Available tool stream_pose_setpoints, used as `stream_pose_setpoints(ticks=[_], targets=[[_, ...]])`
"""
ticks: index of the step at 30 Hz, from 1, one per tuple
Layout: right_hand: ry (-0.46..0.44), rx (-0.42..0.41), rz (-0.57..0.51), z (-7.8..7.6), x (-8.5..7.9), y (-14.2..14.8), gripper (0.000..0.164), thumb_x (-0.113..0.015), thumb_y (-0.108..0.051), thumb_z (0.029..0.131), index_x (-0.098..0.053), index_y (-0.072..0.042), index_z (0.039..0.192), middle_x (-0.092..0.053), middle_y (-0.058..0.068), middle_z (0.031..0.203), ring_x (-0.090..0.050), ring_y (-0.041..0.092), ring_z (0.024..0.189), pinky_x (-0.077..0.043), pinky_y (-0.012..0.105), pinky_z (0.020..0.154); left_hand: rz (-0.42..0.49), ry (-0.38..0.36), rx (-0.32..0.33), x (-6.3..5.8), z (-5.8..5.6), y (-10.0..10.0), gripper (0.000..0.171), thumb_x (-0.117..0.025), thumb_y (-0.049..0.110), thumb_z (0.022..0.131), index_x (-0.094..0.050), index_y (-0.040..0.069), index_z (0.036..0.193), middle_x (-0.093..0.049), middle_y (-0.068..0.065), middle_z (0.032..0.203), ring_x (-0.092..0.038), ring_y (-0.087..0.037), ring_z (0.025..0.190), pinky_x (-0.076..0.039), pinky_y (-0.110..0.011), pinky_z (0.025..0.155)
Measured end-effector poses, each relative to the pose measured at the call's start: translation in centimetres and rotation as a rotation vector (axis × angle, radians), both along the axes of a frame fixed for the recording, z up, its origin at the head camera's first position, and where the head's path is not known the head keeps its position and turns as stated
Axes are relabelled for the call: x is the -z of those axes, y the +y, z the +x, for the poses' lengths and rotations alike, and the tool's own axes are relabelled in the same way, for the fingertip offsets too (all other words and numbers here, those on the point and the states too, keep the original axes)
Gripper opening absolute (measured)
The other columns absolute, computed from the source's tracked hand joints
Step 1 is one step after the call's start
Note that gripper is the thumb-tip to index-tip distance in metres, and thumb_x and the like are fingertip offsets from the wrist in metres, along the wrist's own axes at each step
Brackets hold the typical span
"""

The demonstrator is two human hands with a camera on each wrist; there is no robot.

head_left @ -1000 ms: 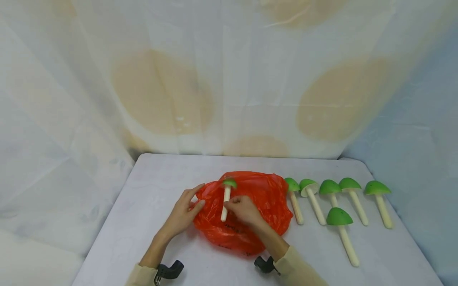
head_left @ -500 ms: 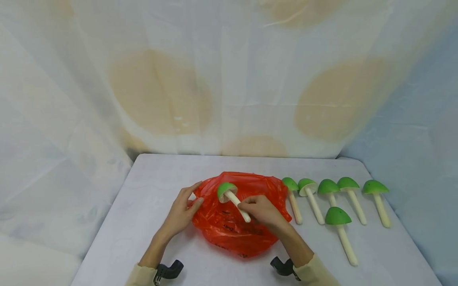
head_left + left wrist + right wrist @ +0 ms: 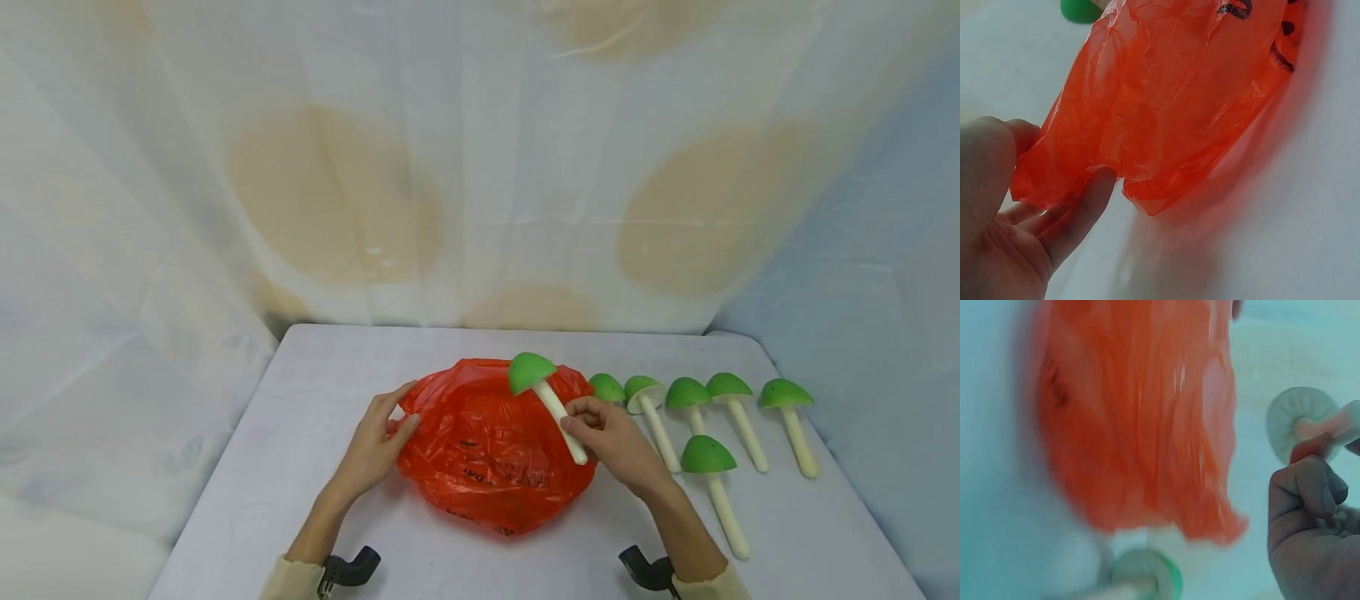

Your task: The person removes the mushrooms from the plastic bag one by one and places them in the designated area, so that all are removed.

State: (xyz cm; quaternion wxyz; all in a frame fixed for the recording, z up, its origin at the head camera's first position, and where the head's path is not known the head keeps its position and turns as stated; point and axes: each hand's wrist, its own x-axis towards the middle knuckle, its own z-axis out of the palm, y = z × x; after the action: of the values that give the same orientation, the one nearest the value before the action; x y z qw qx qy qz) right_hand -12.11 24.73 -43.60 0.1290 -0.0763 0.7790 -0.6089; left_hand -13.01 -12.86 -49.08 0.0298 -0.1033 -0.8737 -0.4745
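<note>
A crumpled red plastic bag with dark print lies in the middle of the table. At its left edge my left hand holds the thin film between thumb and fingers. My right hand pinches the white stem of a toy mushroom with a green domed cap. This mushroom is tilted, cap to the upper left, above the bag's right part. In the right wrist view, the pale underside of its cap shows beyond my curled fingers. What the bag contains is hidden.
Several similar green-capped mushrooms lie in a row at the table's right, the leftmost partly hidden by my right hand. Another mushroom lies in front of them. A patterned pale curtain hangs behind the white table.
My right hand has moved right across the bag, carrying the mushroom with it. The mushroom has turned from nearly upright to tilted left. My left hand keeps its place at the bag's edge.
</note>
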Motion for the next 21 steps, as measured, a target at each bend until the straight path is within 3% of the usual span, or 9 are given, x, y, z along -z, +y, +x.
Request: stream_pose_setpoints(ticks=[5,13,18,21], targets=[[0.157,0.103,0.108,0.9,-0.1,3.5,0.031,-0.069,-0.027,0.097,-0.061,-0.002,0.114,-0.061,0.013,0.092,-0.058,0.017,0.072,-0.053,0.028,0.059,-0.003,0.003,-0.007,0.7,-0.2,-0.1,0.057,-0.063,0.033,0.1,-0.041,0.034,0.153,-0.049,-0.006,0.136,-0.059,-0.026,0.104,-0.057,-0.034,0.081],[0.483,0.288,0.436,2.8,-0.6,8.8,0.019,-0.071,-0.017,0.095,-0.065,-0.004,0.107,-0.066,0.005,0.085,-0.058,0.007,0.069,-0.049,0.019,0.059,-0.005,0.01,-0.022,0.4,0.0,-0.1,0.056,-0.063,0.03,0.101,-0.042,0.033,0.153,-0.048,-0.005,0.138,-0.056,-0.027,0.116,-0.057,-0.044,0.087],[0.543,0.409,0.614,3.8,0.0,13.3,0.019,-0.072,-0.018,0.093,-0.066,-0.006,0.106,-0.065,0.002,0.08,-0.052,0.001,0.063,-0.042,0.017,0.053,-0.004,0.006,-0.022,0.4,0.0,0.1,0.056,-0.063,0.03,0.101,-0.042,0.035,0.152,-0.048,-0.005,0.138,-0.056,-0.026,0.114,-0.057,-0.043,0.086],[0.514,0.461,0.67,4.5,0.7,16.5,0.021,-0.07,-0.02,0.094,-0.065,-0.006,0.108,-0.063,-0.004,0.078,-0.049,-0.001,0.061,-0.039,0.018,0.05,-0.007,0.009,-0.022,0.4,0.0,0.2,0.056,-0.063,0.03,0.101,-0.042,0.035,0.152,-0.047,-0.005,0.138,-0.056,-0.026,0.112,-0.057,-0.041,0.085]])
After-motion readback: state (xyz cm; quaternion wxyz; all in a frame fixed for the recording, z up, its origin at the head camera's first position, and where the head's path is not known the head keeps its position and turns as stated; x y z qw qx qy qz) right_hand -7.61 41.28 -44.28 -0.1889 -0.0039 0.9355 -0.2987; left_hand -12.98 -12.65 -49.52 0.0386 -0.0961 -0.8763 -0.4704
